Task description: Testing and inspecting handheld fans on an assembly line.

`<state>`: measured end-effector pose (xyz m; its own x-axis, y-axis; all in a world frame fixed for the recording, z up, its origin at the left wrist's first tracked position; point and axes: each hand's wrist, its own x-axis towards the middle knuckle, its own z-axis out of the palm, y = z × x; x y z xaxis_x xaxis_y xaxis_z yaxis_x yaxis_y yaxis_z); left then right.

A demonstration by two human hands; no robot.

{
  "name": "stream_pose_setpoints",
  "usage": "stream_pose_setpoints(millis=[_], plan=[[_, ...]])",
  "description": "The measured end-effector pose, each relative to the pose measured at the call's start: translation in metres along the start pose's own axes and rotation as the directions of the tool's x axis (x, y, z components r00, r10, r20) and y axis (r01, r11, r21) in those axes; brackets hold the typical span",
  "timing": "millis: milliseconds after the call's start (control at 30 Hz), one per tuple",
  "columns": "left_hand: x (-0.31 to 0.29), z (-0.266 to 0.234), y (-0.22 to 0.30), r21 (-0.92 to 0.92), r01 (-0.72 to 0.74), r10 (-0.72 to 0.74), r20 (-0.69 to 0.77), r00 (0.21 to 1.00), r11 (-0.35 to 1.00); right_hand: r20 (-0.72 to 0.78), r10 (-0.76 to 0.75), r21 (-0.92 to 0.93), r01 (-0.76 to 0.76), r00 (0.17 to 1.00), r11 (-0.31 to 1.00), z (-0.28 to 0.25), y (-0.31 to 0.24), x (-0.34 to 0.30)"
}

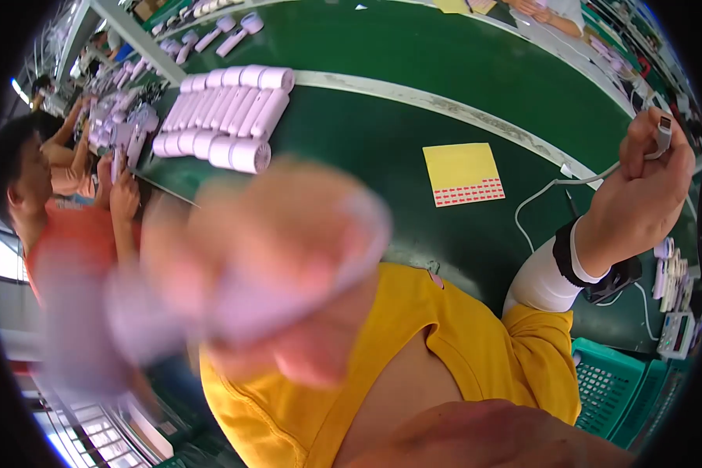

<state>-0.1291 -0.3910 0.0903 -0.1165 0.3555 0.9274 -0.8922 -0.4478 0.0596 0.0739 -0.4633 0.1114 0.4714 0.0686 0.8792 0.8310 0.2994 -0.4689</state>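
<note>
Close up and smeared by motion, my left hand [288, 226] is wrapped round a lilac handheld fan [257, 306], whose wide blurred head extends to the lower left. At the far right my right hand [647, 183] is raised, its fingers bent round a white USB cable [557, 182]. The cable's plug [664, 132] sticks up past the fingertips, apart from the fan. Beyond my left hand, several lilac fans [234, 109] lie side by side in a row on the green table.
A yellow sheet with red marks [462, 168] lies on the green table [359, 129]. A pale rail [413, 93] crosses behind it. To the right are a green basket [604, 386] and a small white device [676, 335]. A co-worker in orange [78, 234] sits at the left.
</note>
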Motion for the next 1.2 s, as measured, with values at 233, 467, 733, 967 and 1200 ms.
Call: stream_pose_setpoints(millis=[233,467,733,967,1200], plan=[[-0.002,0.016,0.007,0.141,-0.099,0.104,-0.026,0.994,0.985,-0.111,-0.025,0.027,0.028,0.993,0.999,0.001,-0.013,0.003],[-0.002,0.014,0.002,-0.109,0.278,-0.284,-0.046,0.958,0.954,0.006,0.123,0.170,-0.122,0.992,0.978,0.000,-0.011,-0.004],[-0.004,0.003,-0.024,-0.035,0.204,-0.201,0.078,0.976,0.978,0.317,0.068,0.222,-0.144,0.946,0.964,0.004,-0.013,-0.007],[0.019,-0.005,-0.047,-0.169,0.896,-0.856,0.269,0.442,0.410,0.711,0.109,0.178,-0.329,0.695,0.927,-0.003,-0.020,-0.003],[0.007,-0.025,-0.068,-0.225,0.937,-0.800,0.491,0.345,0.266,0.805,-0.053,0.268,-0.282,0.590,0.921,-0.002,-0.002,-0.004]])
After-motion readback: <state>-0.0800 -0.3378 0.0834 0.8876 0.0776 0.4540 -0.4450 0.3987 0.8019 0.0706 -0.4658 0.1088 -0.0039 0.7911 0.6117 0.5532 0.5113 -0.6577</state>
